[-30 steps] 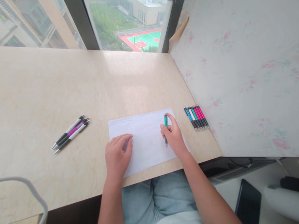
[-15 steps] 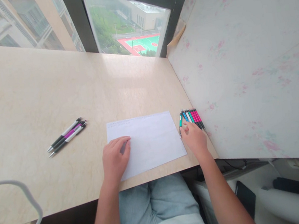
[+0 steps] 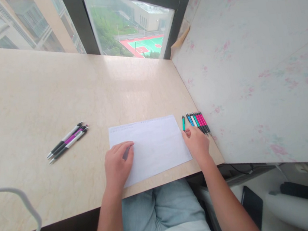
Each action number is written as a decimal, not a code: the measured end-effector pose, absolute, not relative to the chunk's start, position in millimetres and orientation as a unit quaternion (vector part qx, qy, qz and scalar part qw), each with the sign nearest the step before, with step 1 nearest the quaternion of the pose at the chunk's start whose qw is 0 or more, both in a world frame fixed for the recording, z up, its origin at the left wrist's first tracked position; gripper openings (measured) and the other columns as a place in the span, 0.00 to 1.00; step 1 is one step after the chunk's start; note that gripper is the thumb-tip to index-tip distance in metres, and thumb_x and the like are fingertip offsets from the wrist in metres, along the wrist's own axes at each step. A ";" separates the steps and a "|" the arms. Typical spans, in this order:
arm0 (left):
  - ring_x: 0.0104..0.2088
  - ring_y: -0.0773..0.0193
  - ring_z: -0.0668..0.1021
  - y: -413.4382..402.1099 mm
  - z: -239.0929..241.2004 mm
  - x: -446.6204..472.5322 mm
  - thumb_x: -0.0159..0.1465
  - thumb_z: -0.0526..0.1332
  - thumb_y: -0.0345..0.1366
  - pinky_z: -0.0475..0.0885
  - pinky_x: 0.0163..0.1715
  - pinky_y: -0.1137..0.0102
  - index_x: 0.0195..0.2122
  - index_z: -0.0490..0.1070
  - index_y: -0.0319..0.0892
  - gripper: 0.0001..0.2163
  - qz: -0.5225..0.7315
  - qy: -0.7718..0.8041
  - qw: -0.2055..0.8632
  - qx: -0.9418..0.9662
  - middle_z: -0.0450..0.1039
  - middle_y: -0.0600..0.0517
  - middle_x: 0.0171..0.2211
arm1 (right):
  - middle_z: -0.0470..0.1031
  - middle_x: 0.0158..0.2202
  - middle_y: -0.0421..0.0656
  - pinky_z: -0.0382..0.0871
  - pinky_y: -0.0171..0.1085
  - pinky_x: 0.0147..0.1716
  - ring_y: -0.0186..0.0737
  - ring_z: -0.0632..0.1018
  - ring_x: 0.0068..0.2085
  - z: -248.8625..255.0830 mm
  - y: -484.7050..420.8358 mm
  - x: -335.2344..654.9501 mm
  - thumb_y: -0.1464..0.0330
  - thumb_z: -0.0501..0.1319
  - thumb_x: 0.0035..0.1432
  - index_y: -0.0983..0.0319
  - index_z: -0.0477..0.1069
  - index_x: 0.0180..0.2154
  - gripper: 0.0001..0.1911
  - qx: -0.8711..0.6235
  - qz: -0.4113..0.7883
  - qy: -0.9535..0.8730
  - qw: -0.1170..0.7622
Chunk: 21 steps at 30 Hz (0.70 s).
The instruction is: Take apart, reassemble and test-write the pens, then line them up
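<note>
My left hand (image 3: 119, 164) rests on the left part of a white sheet of paper (image 3: 157, 145), its fingers stretched out and the thumb apart from them. Faint writing runs along the sheet's top edge. At the paper's right edge, my right hand (image 3: 197, 142) has its fingers closed on the lower part of a green pen (image 3: 183, 122); the pen's tip is hidden by the hand. Just right of it lies a row of several pens (image 3: 199, 119) in blue, white, green and pink, their lower ends partly behind my right hand.
On the left of the table (image 3: 42, 95) lie three pens (image 3: 69, 141), two white and one purple, with black grips. A white cable-like tube (image 3: 26, 200) curves up at the lower left. A flower-patterned wall (image 3: 243, 67) borders the right side, with a window (image 3: 131, 24) behind.
My right hand has shifted slightly left with the green pen, widening the gap between that pen and the row. My left hand has stayed on the paper.
</note>
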<state>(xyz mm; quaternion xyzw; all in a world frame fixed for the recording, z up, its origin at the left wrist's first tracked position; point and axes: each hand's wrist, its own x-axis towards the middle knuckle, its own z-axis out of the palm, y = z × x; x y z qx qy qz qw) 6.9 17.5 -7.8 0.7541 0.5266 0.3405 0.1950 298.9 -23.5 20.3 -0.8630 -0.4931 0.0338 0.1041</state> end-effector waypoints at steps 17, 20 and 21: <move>0.45 0.56 0.80 19.1 -8.2 7.2 0.67 0.57 0.36 0.71 0.46 0.59 0.41 0.76 0.45 0.08 0.341 0.527 0.198 0.753 0.81 0.49 0.42 | 0.77 0.34 0.44 0.57 0.37 0.29 0.41 0.76 0.35 18.8 -8.1 288.7 0.62 0.57 0.61 0.59 0.75 0.35 0.10 -0.886 0.051 -0.451 0.091; 0.45 0.56 0.80 18.5 -8.2 7.8 0.67 0.57 0.36 0.71 0.47 0.59 0.41 0.76 0.46 0.08 0.342 0.527 0.199 0.752 0.81 0.50 0.42 | 0.78 0.34 0.44 0.57 0.37 0.28 0.42 0.76 0.34 21.7 -7.5 293.3 0.63 0.58 0.60 0.59 0.75 0.35 0.09 -0.893 0.041 -0.441 0.081; 0.45 0.56 0.80 18.1 -8.4 8.0 0.67 0.57 0.36 0.71 0.47 0.59 0.41 0.76 0.46 0.08 0.342 0.528 0.198 0.752 0.81 0.50 0.42 | 0.78 0.34 0.44 0.57 0.37 0.28 0.42 0.76 0.34 22.9 -8.0 295.9 0.63 0.58 0.60 0.58 0.75 0.35 0.09 -0.895 0.035 -0.439 0.079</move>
